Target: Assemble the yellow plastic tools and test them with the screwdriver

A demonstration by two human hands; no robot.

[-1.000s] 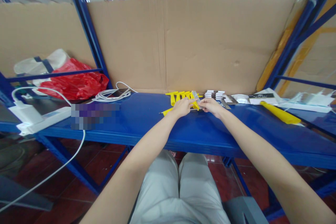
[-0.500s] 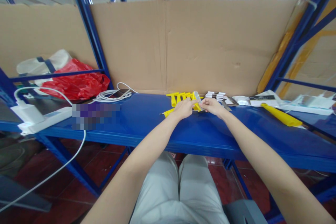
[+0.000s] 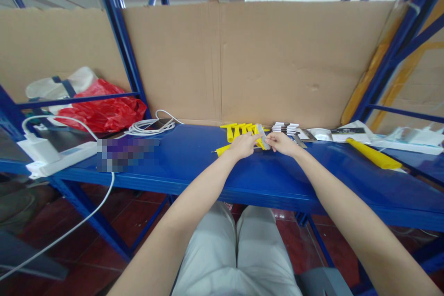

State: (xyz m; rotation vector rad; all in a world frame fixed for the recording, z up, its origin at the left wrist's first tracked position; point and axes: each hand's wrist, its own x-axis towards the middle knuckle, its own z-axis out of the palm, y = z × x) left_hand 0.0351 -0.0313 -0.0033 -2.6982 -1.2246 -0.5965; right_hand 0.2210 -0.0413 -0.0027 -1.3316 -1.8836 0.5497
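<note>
Strip lengthwise away, perhaps slightly leftward

Plain, glossy blue across the shelf. Near the middle of its back edge, bright yellow on the row of T-shaped pieces, pale grey on the flat piece beside them, banded black and white on the small stack. Toward the right end, yellow on the tapered piece. At the back left corner, white on the coiled cable and, past it, red on the bag. Behind the back edge, brown on the cardboard.
</note>
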